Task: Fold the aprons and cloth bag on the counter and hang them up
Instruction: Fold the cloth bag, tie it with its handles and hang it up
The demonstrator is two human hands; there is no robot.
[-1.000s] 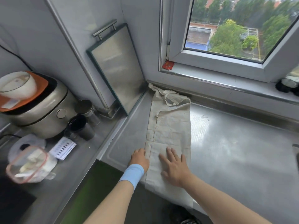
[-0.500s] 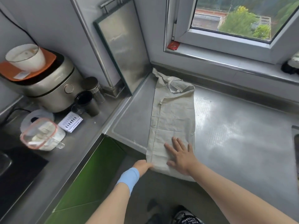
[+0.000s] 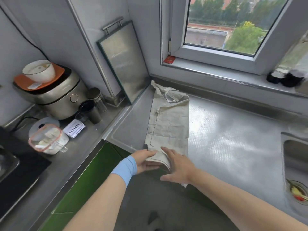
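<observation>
Head view, and the left fingers [image 3: 150,165] are curled under the near end of the beige cloth [image 3: 170,124], thumb on top, so the left hand [image 3: 145,161] has a pinch on that end right at the front edge of the surface [image 3: 233,139]. A light blue wristband [image 3: 125,167] sits on that wrist. Just beside it, the right fingers [image 3: 168,152] lie straight and spread across the same end; the right hand [image 3: 180,167] is flat and released, pressing on the fabric and grasping nothing, thumb pointing out past the front edge.

The cloth itself is a long narrow strip, folded lengthwise. It runs from the front edge back to the rear left corner of the surface, under the window sill, where loose straps bunch up. Apron or bag, I cannot tell. Its near end hangs over the front edge under the hands.

To the right, a sink [image 3: 295,157] is set into the surface. At the left edge, a metal tray [image 3: 123,64] leans upright against the wall. Further left, on the lower counter, a rice cooker [image 3: 55,99] carries a white bowl [image 3: 39,70] on top.
</observation>
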